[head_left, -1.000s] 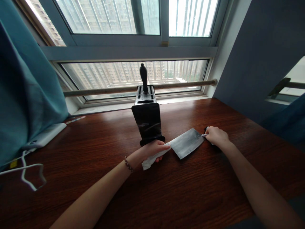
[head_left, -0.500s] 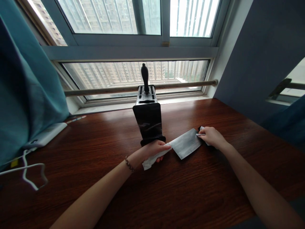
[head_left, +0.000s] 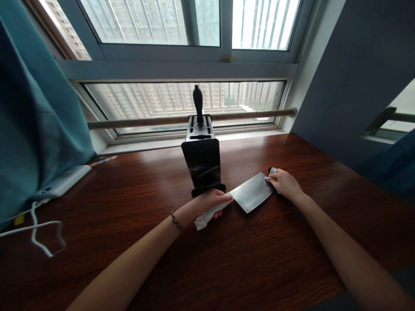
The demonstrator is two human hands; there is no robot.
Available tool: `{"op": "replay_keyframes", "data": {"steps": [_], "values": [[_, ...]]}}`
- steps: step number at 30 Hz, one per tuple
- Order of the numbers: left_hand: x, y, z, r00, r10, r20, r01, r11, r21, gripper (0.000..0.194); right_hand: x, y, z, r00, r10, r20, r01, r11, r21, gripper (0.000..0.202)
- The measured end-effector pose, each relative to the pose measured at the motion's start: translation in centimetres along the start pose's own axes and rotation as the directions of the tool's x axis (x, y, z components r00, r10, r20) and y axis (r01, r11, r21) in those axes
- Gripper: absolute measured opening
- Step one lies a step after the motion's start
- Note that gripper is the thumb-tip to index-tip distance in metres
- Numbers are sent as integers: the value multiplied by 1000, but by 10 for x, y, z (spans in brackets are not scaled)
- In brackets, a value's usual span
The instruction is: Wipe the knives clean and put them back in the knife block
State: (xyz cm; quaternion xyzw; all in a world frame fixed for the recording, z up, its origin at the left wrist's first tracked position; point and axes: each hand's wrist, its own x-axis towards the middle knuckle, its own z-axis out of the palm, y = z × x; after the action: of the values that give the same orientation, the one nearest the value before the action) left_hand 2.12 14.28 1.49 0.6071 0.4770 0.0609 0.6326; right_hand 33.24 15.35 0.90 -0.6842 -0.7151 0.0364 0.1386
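Note:
My left hand (head_left: 212, 204) is closed around the handle end of a cleaver (head_left: 254, 192), with a white tissue (head_left: 205, 219) wrapped there and its loose end hanging out toward me. The broad grey blade points right, held low over the brown table. At the blade's far end my right hand (head_left: 285, 183) pinches a white wad (head_left: 272, 171) that looks like tissue, touching the blade's edge. A small dark bit shows beside that wad; the rest is hidden by my fingers. Just behind my left hand stands a black knife block (head_left: 202, 162), with one dark-handled knife (head_left: 197, 101) upright in it.
The wooden table (head_left: 145, 185) runs back to a window with a horizontal rail (head_left: 249, 115). On the left lie a white power strip (head_left: 65, 183) and a white cable (head_left: 40, 246), beside a blue curtain (head_left: 42, 99). A dark wall (head_left: 353, 86) stands at the right.
My right hand has moved slightly up and left at the blade's end, with the white wad in it. The blade has tilted a little; my left hand has hardly moved.

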Motion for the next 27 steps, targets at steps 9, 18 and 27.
{"op": "replay_keyframes", "data": {"steps": [9, 18, 27], "values": [[1, -1, 0, 1000, 14, 23, -14, 1000, 1, 38, 0, -1, -5, 999, -35, 18, 35, 999, -5, 20], [3, -4, -3, 998, 22, 55, -22, 1000, -5, 39, -2, -5, -9, 998, -35, 55, 38, 997, -66, 20], [0, 1, -1, 999, -8, 44, 8, 1000, 6, 36, -5, -11, -14, 974, -183, 133, 167, 979, 119, 15]]}}
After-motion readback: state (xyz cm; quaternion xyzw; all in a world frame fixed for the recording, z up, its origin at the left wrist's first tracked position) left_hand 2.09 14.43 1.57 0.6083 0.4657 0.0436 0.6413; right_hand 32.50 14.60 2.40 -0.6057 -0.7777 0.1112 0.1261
